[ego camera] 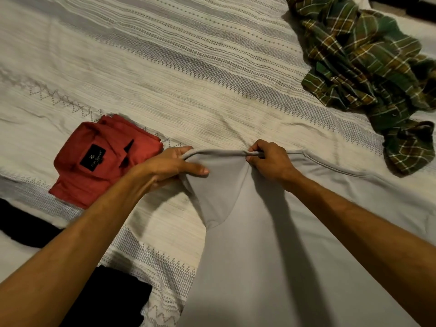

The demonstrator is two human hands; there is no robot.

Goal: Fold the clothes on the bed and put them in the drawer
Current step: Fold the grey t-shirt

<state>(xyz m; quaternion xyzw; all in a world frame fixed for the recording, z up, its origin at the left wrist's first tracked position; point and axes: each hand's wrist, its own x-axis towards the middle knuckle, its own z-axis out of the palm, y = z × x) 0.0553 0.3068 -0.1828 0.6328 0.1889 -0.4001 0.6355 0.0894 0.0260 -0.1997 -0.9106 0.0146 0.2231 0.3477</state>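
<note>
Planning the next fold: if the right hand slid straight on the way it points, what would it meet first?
The right hand, pinching the grey garment's edge, points left; it would probably meet the left hand first, gripping that same edge.

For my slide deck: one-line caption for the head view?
Both hands, left and right, grip a grey garment's edge on the bed.

The grey garment [295, 256] runs off the near and right edges, so what kind of clothing it is, can't tell. The plaid shirt [368, 74] is cropped at the far right too. Two black pieces [113, 300] near left are cut off and too dark to make out. The left hand [169, 166] has its fingertips tucked under grey fabric. Label text on the red shirt [99, 161] is too small to read.
</note>
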